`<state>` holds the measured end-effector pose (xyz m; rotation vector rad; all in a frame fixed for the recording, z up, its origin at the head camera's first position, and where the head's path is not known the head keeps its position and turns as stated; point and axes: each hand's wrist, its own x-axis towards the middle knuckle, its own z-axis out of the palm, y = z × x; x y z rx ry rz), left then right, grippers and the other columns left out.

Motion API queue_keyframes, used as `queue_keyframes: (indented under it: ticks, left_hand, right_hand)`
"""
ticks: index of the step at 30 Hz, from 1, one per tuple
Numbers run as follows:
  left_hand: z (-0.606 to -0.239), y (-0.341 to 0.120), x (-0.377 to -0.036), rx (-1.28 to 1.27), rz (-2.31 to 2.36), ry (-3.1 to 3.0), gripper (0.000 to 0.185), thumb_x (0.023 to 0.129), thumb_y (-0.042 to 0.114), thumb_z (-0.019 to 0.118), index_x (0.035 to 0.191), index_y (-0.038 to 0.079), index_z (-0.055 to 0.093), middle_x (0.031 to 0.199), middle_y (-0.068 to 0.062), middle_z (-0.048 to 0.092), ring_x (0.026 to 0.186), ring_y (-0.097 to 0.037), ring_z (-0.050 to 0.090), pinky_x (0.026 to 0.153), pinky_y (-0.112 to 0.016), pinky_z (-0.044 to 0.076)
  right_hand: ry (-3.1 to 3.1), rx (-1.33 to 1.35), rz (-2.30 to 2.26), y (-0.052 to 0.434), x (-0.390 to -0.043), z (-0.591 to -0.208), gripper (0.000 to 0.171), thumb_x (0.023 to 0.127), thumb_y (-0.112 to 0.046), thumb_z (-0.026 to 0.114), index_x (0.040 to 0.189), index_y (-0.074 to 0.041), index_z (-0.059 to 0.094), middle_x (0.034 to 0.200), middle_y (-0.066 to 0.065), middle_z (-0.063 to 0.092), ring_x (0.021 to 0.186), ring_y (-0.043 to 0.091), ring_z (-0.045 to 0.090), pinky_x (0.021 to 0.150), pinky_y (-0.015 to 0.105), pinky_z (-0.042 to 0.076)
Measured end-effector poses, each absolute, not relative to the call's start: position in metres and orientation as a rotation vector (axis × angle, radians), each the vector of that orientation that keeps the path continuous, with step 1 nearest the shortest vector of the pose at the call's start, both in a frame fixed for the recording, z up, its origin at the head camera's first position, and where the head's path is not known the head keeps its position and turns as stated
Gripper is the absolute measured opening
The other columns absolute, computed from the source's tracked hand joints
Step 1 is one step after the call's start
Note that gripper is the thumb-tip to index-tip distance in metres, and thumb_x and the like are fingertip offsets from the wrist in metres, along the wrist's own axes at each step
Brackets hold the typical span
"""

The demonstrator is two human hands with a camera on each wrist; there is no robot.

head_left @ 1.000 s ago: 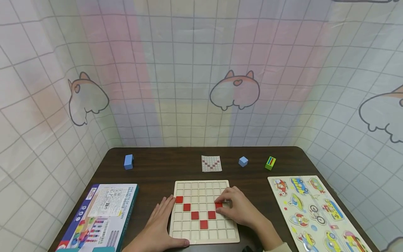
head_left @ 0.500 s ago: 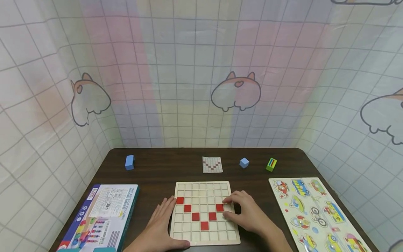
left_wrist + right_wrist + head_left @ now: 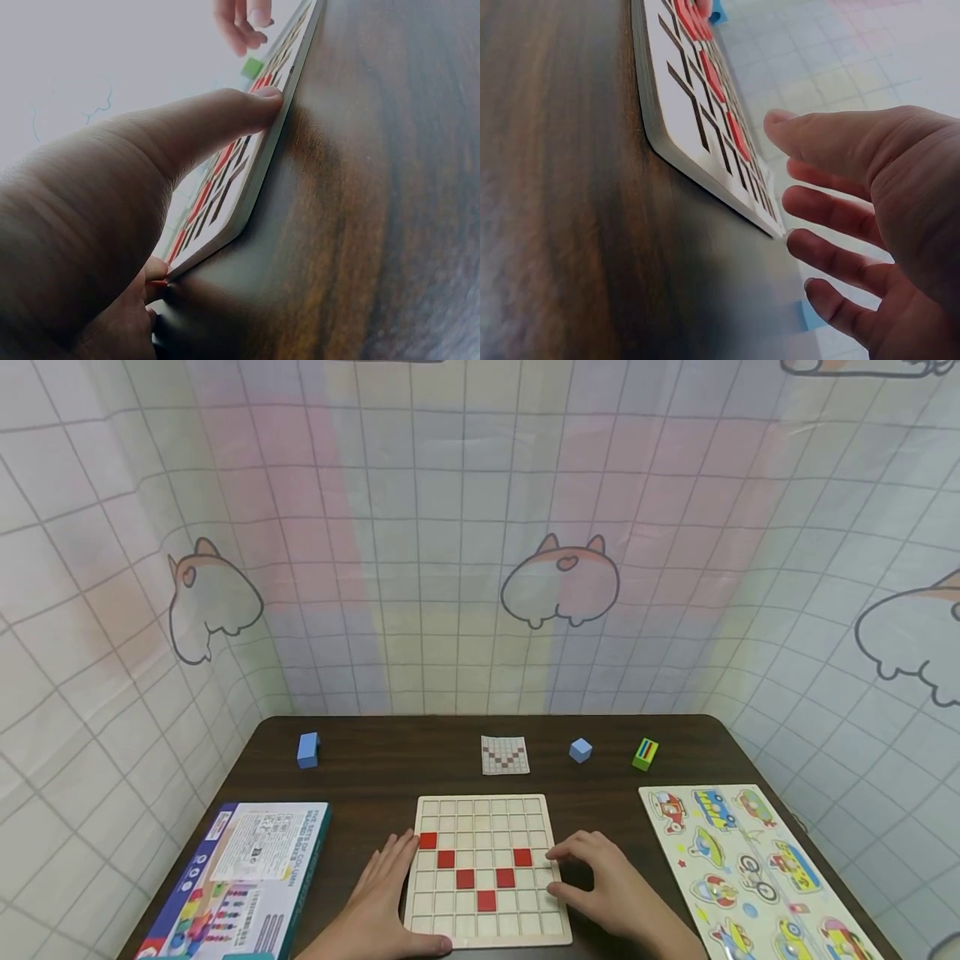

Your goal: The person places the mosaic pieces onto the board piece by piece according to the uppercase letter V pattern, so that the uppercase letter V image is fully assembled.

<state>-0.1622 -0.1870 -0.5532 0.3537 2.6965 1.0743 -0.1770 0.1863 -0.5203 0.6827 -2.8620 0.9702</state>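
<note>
A square wooden grid board [image 3: 528, 918] lies in the middle of the table. Several red square tiles [image 3: 486, 901] sit in its cells, stepping down and up again in a V-like line. My left hand [image 3: 382, 902] rests with extended fingers along the board's left edge; its thumb [image 3: 259, 109] lies on the near edge. Beside the right edge hovers my right hand [image 3: 607, 889], holding nothing, thumb and fingers apart, as the right wrist view also shows. Behind the board lies a small card [image 3: 505, 756] printed with a similar tile pattern.
A flat colourful box [image 3: 247, 868] lies at the left. On the right is a picture puzzle board [image 3: 738, 877]. Along the back stand a blue block [image 3: 308, 750], a blue cube [image 3: 581, 750] and a green block with coloured stripes [image 3: 645, 754].
My right hand lets go of the red tile at the right end of the line, spreads its thumb and fingers, and moves right to the board's edge. The left hand stays in place.
</note>
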Motion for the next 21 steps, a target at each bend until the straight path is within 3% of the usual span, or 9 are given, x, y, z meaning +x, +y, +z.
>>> queue_keyframes:
  ticks: [12, 21]
  left_hand:
    - [-0.555, -0.189, -0.164, 0.361, 1.085, 2.667, 0.152, 0.064, 0.079, 0.094, 0.179, 0.012, 0.020, 0.186, -0.015, 0.022, 0.173, -0.048, 0.014, 0.137, -0.075, 0.006]
    - [-0.552, -0.189, -0.163, 0.367, 1.094, 2.675, 0.153, 0.064, 0.079, 0.094, 0.179, 0.012, 0.019, 0.186, -0.015, 0.021, 0.173, -0.048, 0.013, 0.137, -0.076, 0.005]
  right_hand:
    - [-2.896, 0.629, 0.855, 0.206, -0.159, -0.518, 0.030, 0.095, -0.046, 0.088, 0.122, -0.037, 0.077, 0.120, -0.028, 0.067, 0.114, 0.003, 0.059, 0.103, 0.044, 0.058]
    - [-2.886, 0.616, 0.779, 0.226, -0.154, -0.524, 0.036, 0.091, -0.050, 0.091, 0.122, -0.038, 0.077, 0.120, -0.026, 0.068, 0.112, 0.005, 0.057, 0.098, 0.041, 0.058]
